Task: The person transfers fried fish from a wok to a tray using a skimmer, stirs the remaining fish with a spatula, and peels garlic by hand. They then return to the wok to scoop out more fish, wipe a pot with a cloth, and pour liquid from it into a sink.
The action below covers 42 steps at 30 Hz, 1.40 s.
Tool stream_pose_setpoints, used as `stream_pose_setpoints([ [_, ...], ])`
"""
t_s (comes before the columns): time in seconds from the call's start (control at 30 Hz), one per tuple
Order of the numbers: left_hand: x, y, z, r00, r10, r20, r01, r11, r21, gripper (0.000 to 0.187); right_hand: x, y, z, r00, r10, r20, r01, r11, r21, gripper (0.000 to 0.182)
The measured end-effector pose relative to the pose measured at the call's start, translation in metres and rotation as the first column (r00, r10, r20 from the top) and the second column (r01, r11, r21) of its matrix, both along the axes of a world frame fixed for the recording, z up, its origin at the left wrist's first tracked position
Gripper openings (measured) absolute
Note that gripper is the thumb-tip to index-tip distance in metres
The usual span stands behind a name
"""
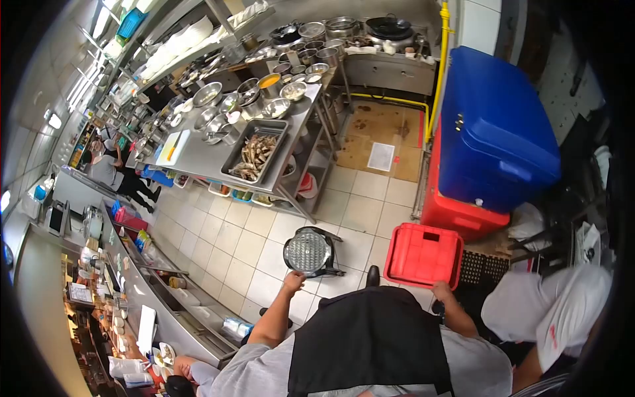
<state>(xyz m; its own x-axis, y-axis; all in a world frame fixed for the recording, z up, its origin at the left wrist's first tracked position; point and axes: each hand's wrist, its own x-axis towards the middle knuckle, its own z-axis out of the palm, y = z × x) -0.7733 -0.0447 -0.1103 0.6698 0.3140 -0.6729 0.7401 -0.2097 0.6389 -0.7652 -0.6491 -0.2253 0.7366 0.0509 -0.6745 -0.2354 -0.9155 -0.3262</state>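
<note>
My left hand [294, 282] hangs with its fingers curled in, and nothing shows in it. In the head view it overlaps the front edge of a low black stool [309, 251] with a patterned round seat. My right hand [443, 291] is low at my other side, beside the near rim of a red plastic crate [421, 255] on the floor. Its fingers are small and partly hidden here. Between my arms a black apron [370, 341] covers my front.
A steel table [305, 109] bears bowls, a cutting board [173, 148] and a deep tray [228, 165] of pale food pieces. To the right, a blue cooler [503, 119] stacks on a red one [456, 215]. A person in white [562, 311] stands close at my right. Another person [106, 171] is farther left.
</note>
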Motion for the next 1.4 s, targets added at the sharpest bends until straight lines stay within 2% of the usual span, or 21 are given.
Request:
stream_pose_setpoints([
  [0.03,0.000,0.025,-0.012,0.993,-0.089,-0.079,0.098,0.988,0.122,0.029,0.027,0.015,0.022,0.978,-0.186,0.098,0.172,0.976,0.137,0.022],
  [0.1,-0.007,0.057,-0.024,0.988,0.071,-0.138,-0.031,0.961,0.276,0.019,0.076,0.036,0.012,0.912,-0.120,0.391,0.026,0.971,0.238,0.019],
  [0.2,-0.029,0.079,-0.054,0.848,0.472,-0.240,-0.453,0.882,0.132,0.014,0.163,0.056,0.016,0.919,-0.131,0.371,-0.056,0.890,0.453,0.027],
  [0.33,-0.045,0.087,-0.129,0.785,0.310,-0.536,-0.350,0.936,0.029,0.018,0.281,0.104,0.106,0.927,-0.233,0.295,0.018,0.812,0.584,0.027],
  [0.37,-0.048,0.082,-0.148,0.779,0.170,-0.604,-0.219,0.976,-0.008,0.019,0.306,0.114,0.124,0.924,-0.238,0.298,0.025,0.818,0.575,0.027],
  [0.43,-0.006,0.069,-0.179,0.710,-0.121,-0.694,0.052,0.991,-0.119,0.031,0.356,0.139,0.164,0.891,-0.450,0.056,0.250,0.590,0.768,0.028],
  [0.47,0.037,0.070,-0.195,0.716,-0.139,-0.684,0.067,0.989,-0.132,0.031,0.379,0.151,0.179,0.877,-0.480,0.018,0.290,0.560,0.776,0.027],
  [0.5,0.083,0.073,-0.209,0.706,-0.332,-0.626,0.322,0.937,-0.134,0.032,0.403,0.157,0.175,0.871,-0.490,0.033,0.288,0.564,0.774,0.027],
  [0.57,0.175,0.089,-0.225,0.537,-0.663,-0.522,0.749,0.659,-0.066,0.034,0.444,0.172,0.159,0.871,-0.491,-0.018,0.326,0.550,0.769,0.028],
  [0.63,0.260,0.113,-0.222,0.211,-0.861,-0.463,0.976,0.214,0.045,0.036,0.474,0.184,0.156,0.867,-0.497,-0.046,0.359,0.557,0.749,0.026],
  [0.67,0.315,0.099,-0.132,0.331,-0.903,-0.272,0.875,0.186,0.447,0.035,0.489,0.185,0.154,0.862,-0.480,-0.162,0.441,0.553,0.707,0.025],
  [0.7,0.365,0.081,-0.086,0.793,-0.595,-0.132,0.599,0.718,0.354,0.040,0.505,0.184,0.150,0.841,-0.460,-0.284,0.522,0.555,0.648,0.024],
  [0.73,0.412,0.078,-0.101,0.881,-0.465,0.091,0.375,0.802,0.465,0.046,0.523,0.182,0.137,0.817,-0.448,-0.364,0.563,0.482,0.671,0.024],
  [0.77,0.465,0.056,-0.036,0.934,-0.277,0.224,0.252,0.958,0.134,0.047,0.539,0.179,0.139,0.810,-0.454,-0.371,0.573,0.480,0.665,0.024],
  [0.8,0.511,0.047,-0.029,0.954,-0.121,0.275,0.169,0.972,-0.160,0.044,0.561,0.178,0.147,0.777,-0.463,-0.426,0.597,0.327,0.733,0.025],
  [0.83,0.552,0.033,-0.009,0.941,-0.083,0.328,0.163,0.961,-0.224,0.042,0.583,0.179,0.156,0.742,-0.462,-0.485,0.609,0.161,0.777,0.027],
  [0.9,0.619,-0.002,0.048,0.924,-0.057,0.378,0.172,0.944,-0.280,0.041,0.623,0.181,0.163,0.675,-0.570,-0.469,0.641,0.139,0.755,0.027],
  [0.97,0.673,-0.035,0.097,0.906,-0.052,0.421,0.235,0.887,-0.397,0.032,0.670,0.179,0.163,0.544,-0.690,-0.478,0.626,-0.046,0.779,0.022],
  [1.17,0.781,-0.065,0.090,0.866,-0.234,0.443,0.412,0.835,-0.365,0.035,0.861,0.191,0.174,0.549,-0.590,-0.593,0.665,-0.121,0.737,0.019],
  [1.23,0.804,-0.061,0.077,0.904,-0.193,0.382,0.328,0.886,-0.329,0.034,0.952,0.199,0.176,0.682,-0.510,-0.524,0.571,-0.076,0.817,0.020],
  [1.4,0.827,-0.044,0.044,0.980,0.141,0.140,-0.124,0.984,-0.125,0.033,1.195,0.233,0.198,0.710,-0.516,-0.479,0.522,-0.069,0.850,0.029],
])
